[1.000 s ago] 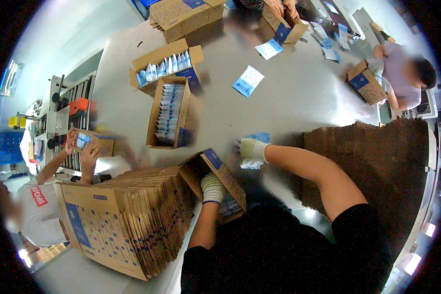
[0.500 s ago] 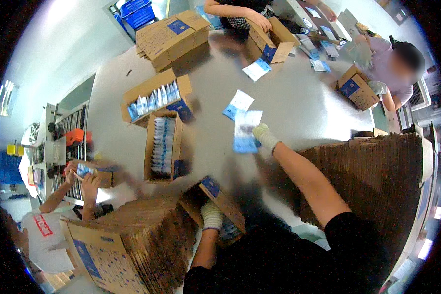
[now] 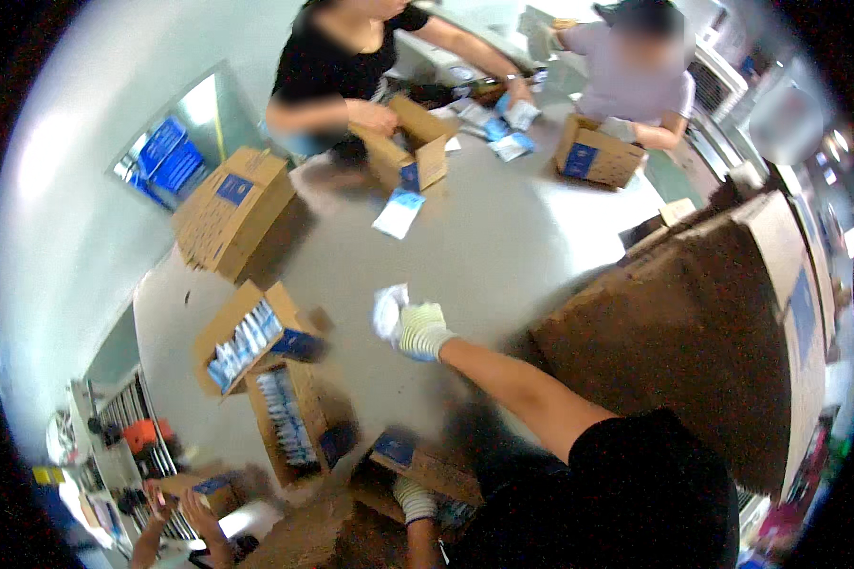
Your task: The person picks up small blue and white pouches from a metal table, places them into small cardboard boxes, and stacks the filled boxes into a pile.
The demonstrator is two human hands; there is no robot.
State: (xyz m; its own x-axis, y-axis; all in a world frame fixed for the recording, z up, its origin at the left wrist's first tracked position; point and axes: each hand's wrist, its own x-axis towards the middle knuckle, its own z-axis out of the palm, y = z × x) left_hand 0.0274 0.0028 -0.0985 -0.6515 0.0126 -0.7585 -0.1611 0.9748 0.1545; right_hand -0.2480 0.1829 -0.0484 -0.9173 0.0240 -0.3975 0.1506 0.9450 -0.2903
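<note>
My right hand (image 3: 425, 330), in a pale knitted glove, is closed on a white-and-blue pouch (image 3: 389, 311) over the middle of the table. How many pouches it grips I cannot make out. Close to my body an open cardboard box (image 3: 436, 471) stands tilted, with a blue panel on its flap. My left hand (image 3: 413, 498), gloved too, reaches inside that box, its fingers hidden by the box wall. Left of it, an open box (image 3: 319, 417) holds a row of pouches (image 3: 285, 417). Beyond that stands another filled box (image 3: 289, 308).
Flattened cartons are stacked high at the right (image 3: 674, 351) and at the far left (image 3: 232, 209). Across the metal table (image 3: 474, 256), two people handle boxes (image 3: 598, 161). Loose pouches (image 3: 512, 145) and a single pouch (image 3: 399, 213) lie there. Another person's hands (image 3: 194, 512) work at lower left.
The pouches in the table's middle have left the surface, and my right hand now has hold of a pouch. My view has swung; a co-worker opposite now reaches toward the loose pouches.
</note>
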